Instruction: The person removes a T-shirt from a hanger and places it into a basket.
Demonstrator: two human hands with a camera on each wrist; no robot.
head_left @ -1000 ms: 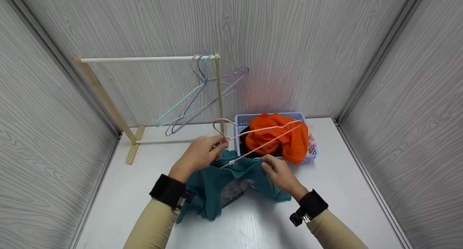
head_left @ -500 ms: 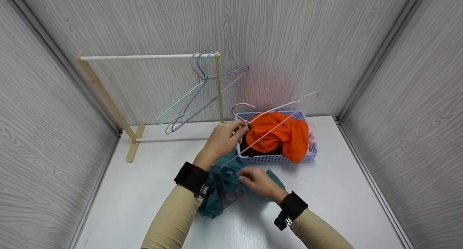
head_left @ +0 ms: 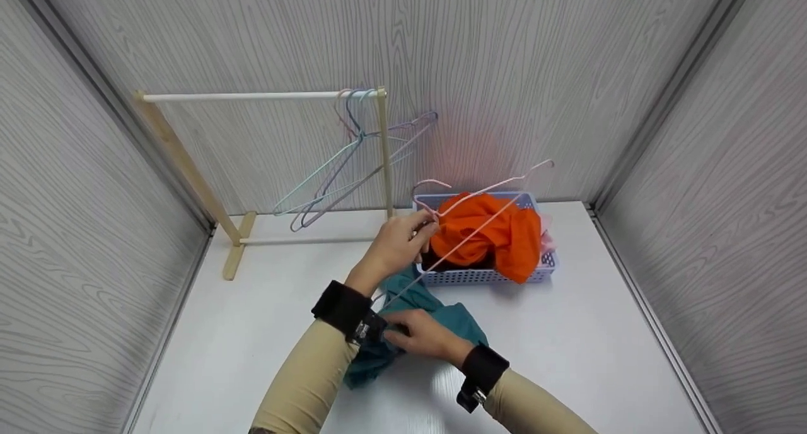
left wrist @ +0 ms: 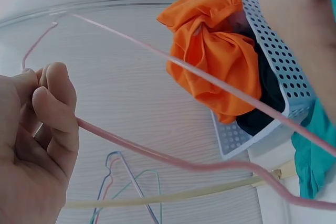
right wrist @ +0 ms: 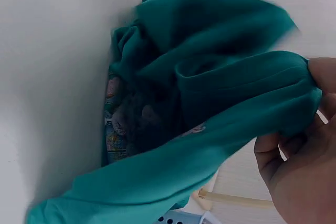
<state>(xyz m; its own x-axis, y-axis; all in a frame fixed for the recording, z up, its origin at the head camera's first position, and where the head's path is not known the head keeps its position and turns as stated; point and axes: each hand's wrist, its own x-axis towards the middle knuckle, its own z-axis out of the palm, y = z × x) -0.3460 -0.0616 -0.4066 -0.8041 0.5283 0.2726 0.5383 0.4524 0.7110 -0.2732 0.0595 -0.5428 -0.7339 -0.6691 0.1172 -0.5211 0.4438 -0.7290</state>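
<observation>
A pink hanger point(head_left: 492, 188) is held by my left hand point(head_left: 396, 241) at the base of its hook. The hanger slants, one end up over the basket and the other low behind my left wrist. A teal garment point(head_left: 463, 323) lies bunched on the table below. My right hand point(head_left: 422, 334) pinches the garment by its edge, as the right wrist view shows. There the cloth gapes, and a printed patch point(right wrist: 116, 135) shows inside. Whether the hanger's low end sits inside the garment I cannot tell.
A lavender basket point(head_left: 485, 277) beyond the hands holds an orange garment point(head_left: 466, 232) and something black. Pink cloth point(head_left: 547, 235) hangs at its right side. Left of it stands a wooden rack point(head_left: 189, 166) with several hangers point(head_left: 321, 180) on the right end of its rail point(head_left: 252, 97).
My left hand has lifted the hanger up and to the right. My right hand has come left and nearer, going beneath the left wrist, with the garment bunching up.
</observation>
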